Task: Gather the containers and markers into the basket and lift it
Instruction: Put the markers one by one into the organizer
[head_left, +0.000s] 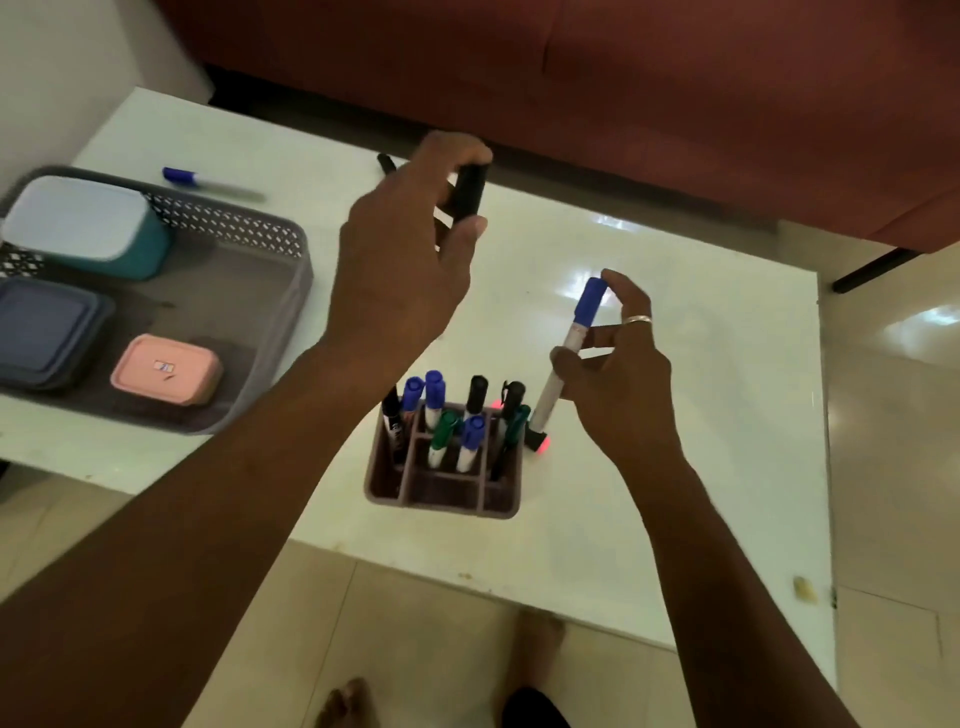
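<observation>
- My right hand (618, 374) gripped a blue-capped white marker (569, 353), upright, just right of the mauve compartmented plastic holder (441, 493).
- My left hand (400, 249) clasped a black marker (470, 189), beyond the holder.

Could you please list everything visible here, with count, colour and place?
Basket: one, grey, table's left.
Lidded containers: three in basket; teal, navy, pink.
Marker organiser: one, mauve, near edge, holding about eight markers: blue, green, black caps.
Loose blue-capped marker: one, behind basket.
Black marker: one, far edge.
Table: one, white.
Left hand: holds black marker.
Right hand: holds blue-capped marker.
</observation>
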